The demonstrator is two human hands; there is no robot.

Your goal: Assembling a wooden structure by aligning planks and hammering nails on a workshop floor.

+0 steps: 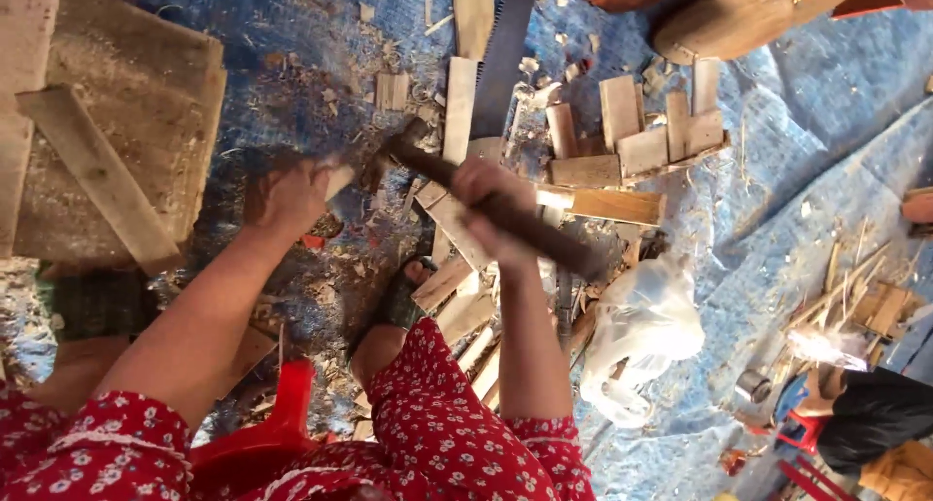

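Observation:
My right hand [494, 207] is closed around the dark handle of a hammer [505, 214], whose head [397, 143] is blurred near the small light wood piece [340, 178]. My left hand [289, 196] grips that wood piece, holding it down on the blue tarp [292, 34]. The hammer head is just to the right of the wood piece, very close to my left fingers. Motion blur hides whether the head touches the wood. Red flowered sleeves and trousers cover my arms and legs at the bottom.
Short wood offcuts [632, 137] and a saw blade [505, 54] lie beyond my hands. A large plank stack [126, 112] is at left, a white plastic bag [641, 331] at right, a red plastic stool [258, 443] under me. Another person's foot [724, 20] shows top right.

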